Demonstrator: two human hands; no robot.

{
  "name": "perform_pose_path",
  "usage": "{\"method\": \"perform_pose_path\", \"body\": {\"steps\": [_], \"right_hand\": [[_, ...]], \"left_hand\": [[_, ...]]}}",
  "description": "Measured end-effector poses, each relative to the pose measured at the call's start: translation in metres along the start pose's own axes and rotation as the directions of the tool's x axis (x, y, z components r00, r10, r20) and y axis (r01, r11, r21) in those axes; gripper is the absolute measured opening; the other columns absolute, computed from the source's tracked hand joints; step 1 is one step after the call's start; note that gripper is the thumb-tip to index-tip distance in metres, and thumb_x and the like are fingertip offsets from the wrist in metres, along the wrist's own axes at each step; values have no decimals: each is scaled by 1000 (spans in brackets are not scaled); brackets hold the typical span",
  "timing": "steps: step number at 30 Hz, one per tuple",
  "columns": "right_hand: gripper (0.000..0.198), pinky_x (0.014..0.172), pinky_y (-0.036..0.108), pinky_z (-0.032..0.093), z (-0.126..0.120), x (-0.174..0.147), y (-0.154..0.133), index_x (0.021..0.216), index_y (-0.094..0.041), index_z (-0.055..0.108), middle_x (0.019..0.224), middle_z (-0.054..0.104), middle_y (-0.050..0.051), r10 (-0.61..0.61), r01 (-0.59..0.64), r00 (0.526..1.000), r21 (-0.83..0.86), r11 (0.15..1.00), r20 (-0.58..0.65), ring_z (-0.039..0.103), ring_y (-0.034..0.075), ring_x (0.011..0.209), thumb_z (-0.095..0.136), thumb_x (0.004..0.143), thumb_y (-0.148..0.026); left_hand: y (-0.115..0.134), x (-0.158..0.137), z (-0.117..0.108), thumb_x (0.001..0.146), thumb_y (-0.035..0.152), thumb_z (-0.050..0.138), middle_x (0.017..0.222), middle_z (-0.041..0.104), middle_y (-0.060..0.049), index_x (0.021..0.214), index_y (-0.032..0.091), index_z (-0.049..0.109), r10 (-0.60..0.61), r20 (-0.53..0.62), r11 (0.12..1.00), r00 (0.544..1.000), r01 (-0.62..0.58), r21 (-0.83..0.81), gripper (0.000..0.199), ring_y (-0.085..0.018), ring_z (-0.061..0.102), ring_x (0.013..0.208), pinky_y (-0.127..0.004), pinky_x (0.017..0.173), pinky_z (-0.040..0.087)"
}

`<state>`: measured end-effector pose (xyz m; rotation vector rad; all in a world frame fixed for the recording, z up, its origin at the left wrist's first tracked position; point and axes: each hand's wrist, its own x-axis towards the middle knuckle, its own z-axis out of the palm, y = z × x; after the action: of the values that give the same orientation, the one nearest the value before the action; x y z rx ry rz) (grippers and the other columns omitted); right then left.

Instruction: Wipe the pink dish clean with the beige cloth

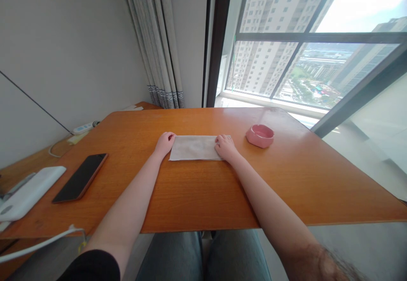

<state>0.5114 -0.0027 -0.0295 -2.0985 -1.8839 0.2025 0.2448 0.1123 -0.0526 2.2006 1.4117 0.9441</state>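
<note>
The pale grey rectangular cloth (195, 147) lies flat on the orange-brown wooden tabletop (197, 196), with the left hand (164, 142) at its far left corner and the right hand (226, 147) covering part of its right end. The palms are hidden; whether either grip pinches it, I cannot tell.

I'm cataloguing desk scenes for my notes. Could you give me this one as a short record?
Surface: wooden table
Centre: pale cloth, lying flat
Left hand: at the cloth's left end
Right hand: on the cloth's right end
Right of cloth: pink bowl
Left side: phone, screen dark
Background: curtain, window
</note>
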Motion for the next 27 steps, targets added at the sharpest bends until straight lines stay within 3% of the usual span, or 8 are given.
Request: {"method": "perform_pose_path", "body": {"steps": [5,9,13,17,19,21,24,27], "right_hand": [[41,106,46,25,6,1,0,125,-20,53,128,52,13,-19,18,1000,-36,999,-18,44,29,121,37,91,-36],[40,107,46,26,6,0,-1,124,-20,56,130,51,14,-13,12,1000,-56,998,-14,44,30,122,39,89,-30],[45,112,50,18,4,-3,-6,132,-19,50,147,38,12,-33,28,998,-82,996,-61,30,30,136,35,89,-25],[54,115,53,10,6,-5,-13,145,-21,33,156,25,6,-80,82,997,-92,992,23,15,29,144,28,95,-42],[62,115,52,11,8,-6,-14,146,-20,31,156,24,7,-48,59,993,-101,993,107,16,31,144,27,94,-52],[66,115,51,11,10,-7,-14,147,-19,29,157,22,8,-5,21,990,-115,993,139,15,31,144,26,93,-56],[70,115,52,9,10,-7,-12,148,-18,26,157,19,10,55,-38,990,-127,991,129,12,31,145,23,92,-60],[71,115,52,7,10,-7,-13,149,-18,25,158,17,9,97,-80,988,-142,987,121,11,32,145,20,92,-60]], "left_hand": [[1,3,7,86,25,44,89,65,-8,82,21,61,-58,-75,990,995,67,124,17,-23,59,88,-38,85,45],[8,1,2,84,23,49,94,65,-10,90,20,61,-95,-69,987,993,103,122,14,-25,60,93,-41,88,45],[32,-8,-6,86,23,45,124,57,-14,110,18,59,116,-159,983,980,-91,159,29,-27,50,120,-45,109,30],[57,-18,6,91,37,39,139,50,-9,126,24,53,305,232,944,924,-326,54,40,-24,40,133,-47,116,16],[60,-21,17,89,45,44,145,44,-8,130,27,51,255,405,950,878,-306,67,46,-28,33,138,-53,114,14],[56,-22,22,88,47,43,148,41,-9,131,28,50,154,428,955,891,-245,166,48,-31,30,140,-58,113,12],[50,-23,14,90,43,40,144,44,-16,127,22,53,35,275,923,961,-137,359,45,-35,35,136,-59,111,14],[51,-23,-6,89,39,40,125,57,-23,114,13,59,-99,124,869,987,26,493,40,-37,50,121,-54,102,34]]}}
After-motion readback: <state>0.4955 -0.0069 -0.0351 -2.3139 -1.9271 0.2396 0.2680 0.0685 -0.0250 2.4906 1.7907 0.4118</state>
